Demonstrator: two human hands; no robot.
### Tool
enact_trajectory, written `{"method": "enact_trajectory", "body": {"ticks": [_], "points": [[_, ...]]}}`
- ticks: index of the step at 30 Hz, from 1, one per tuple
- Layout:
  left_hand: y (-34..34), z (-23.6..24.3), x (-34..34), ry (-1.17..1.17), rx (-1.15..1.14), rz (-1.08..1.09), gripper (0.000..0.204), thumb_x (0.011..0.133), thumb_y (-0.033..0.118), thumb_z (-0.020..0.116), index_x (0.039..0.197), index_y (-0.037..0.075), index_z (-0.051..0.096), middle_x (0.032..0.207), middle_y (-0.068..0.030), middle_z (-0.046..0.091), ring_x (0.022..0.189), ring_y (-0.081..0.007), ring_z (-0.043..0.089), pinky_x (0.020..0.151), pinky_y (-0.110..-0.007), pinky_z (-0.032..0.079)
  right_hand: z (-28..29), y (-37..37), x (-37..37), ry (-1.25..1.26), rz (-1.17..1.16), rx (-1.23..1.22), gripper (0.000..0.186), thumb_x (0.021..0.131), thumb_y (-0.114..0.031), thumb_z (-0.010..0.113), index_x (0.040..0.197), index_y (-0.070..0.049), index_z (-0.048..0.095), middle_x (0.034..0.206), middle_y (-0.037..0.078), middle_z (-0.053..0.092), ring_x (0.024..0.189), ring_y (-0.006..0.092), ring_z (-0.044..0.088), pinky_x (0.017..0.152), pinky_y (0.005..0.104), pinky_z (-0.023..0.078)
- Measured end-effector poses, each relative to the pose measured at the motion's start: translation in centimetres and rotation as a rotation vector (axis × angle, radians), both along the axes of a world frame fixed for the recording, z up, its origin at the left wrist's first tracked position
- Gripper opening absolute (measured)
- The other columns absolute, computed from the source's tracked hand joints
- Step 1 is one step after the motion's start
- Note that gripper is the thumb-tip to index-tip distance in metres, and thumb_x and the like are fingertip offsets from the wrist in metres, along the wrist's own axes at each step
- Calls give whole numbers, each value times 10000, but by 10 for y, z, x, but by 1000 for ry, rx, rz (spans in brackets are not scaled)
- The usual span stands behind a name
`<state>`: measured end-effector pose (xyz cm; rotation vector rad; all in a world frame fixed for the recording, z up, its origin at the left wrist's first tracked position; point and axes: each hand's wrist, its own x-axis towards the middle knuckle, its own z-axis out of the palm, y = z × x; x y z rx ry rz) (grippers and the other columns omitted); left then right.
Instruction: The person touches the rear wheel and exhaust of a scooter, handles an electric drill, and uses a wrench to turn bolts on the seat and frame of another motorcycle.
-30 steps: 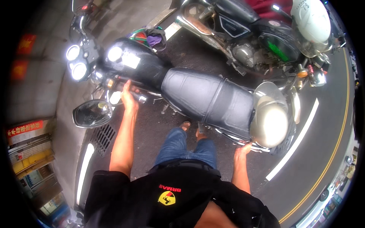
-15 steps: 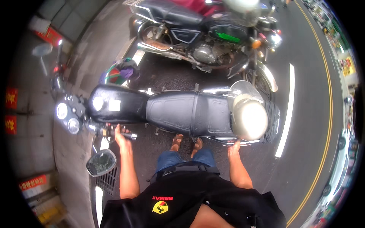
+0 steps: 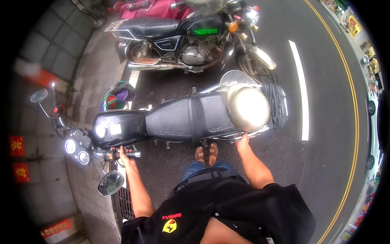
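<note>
A black motorcycle [image 3: 170, 119] stands crosswise before me, its handlebars at the left and its tail at the right. My left hand [image 3: 126, 157] is closed round the near handlebar grip [image 3: 135, 154], beside the lever. At the tail, my right hand [image 3: 243, 140] grips the chrome rear rail [image 3: 259, 131], its fingertips partly hidden beneath the seat's edge. A pale gold helmet [image 3: 251, 110] with a raised clear visor [image 3: 235, 83] rests on the back of the seat. Behind it sits a bundle of dark grey cloth [image 3: 276, 105].
Another black motorcycle [image 3: 183, 44] is parked beyond, near a red cover [image 3: 156, 10]. A bag of colourful items [image 3: 118, 96] hangs past the tank. Left are a kerb, a drain grate [image 3: 125, 201] and a shuttered wall; right, a road with a white line [image 3: 300, 93].
The motorcycle has turned slightly, its front nearer me and its tail farther away. My feet are closer together. Both hands keep their holds, and the parked motorcycle appears farther left in view.
</note>
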<state>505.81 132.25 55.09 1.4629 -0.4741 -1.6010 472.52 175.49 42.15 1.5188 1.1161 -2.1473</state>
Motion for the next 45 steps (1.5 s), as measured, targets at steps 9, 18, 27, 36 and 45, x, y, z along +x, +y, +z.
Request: {"method": "enact_trajectory", "body": {"ticks": [9,18,27,36,45], "points": [[4,4,14,-23,-24,10,261,755,281,694,857,124,513,684,6,465,632,-136,466,592,-275,433,14,11,15,135,-2,-205,368,845,-460,512,836,-96,460,741,27,444,695,179,435,709,372,392],[1,-3,16,44,-112,-32,259,754,290,691,832,121,510,693,1,467,634,-134,456,589,-267,419,32,38,5,45,50,-269,661,881,-596,173,1279,-115,390,1287,98,424,1174,288,398,950,504,322],[5,-6,15,46,-53,6,218,771,274,664,803,143,493,637,16,447,577,-120,441,552,-254,413,34,50,-10,436,42,-263,751,746,-752,310,1218,-185,451,1102,15,531,913,218,478,734,375,382],[-11,5,25,84,13,-25,197,771,235,641,788,120,482,657,-6,432,579,-151,457,539,-284,430,2,45,-8,295,140,-291,287,811,-381,588,862,-105,525,799,15,520,765,182,484,736,395,391],[4,24,61,59,32,-143,243,701,220,723,805,133,522,665,-3,471,570,-160,488,527,-284,440,-6,48,-18,160,116,-125,206,793,-293,611,770,-116,509,652,35,473,549,201,433,552,393,402]]}}
